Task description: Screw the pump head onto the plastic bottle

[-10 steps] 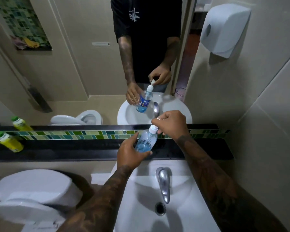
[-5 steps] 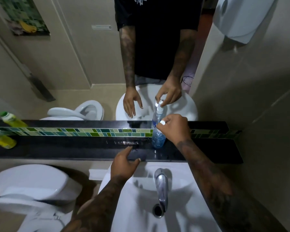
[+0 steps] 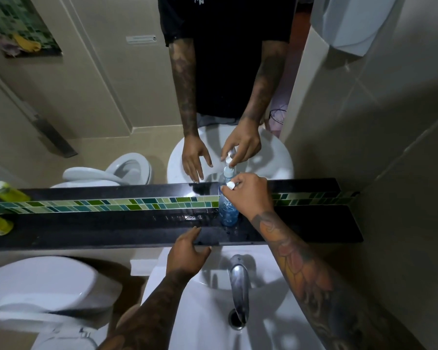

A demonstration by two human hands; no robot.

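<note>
Bottle (image 3: 228,210) stands on the black shelf (image 3: 137,229) by the mirror; right hand (image 3: 248,195) pinches the pump (image 3: 230,185). Left hand (image 3: 187,253) hangs empty, spread. Better brace the bottle, then twist squarely.

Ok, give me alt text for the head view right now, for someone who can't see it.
A clear plastic bottle stands on a black shelf below a mirror, the right hand holding its white pump head. The left hand hovers empty at the shelf edge, above a white sink.
</note>
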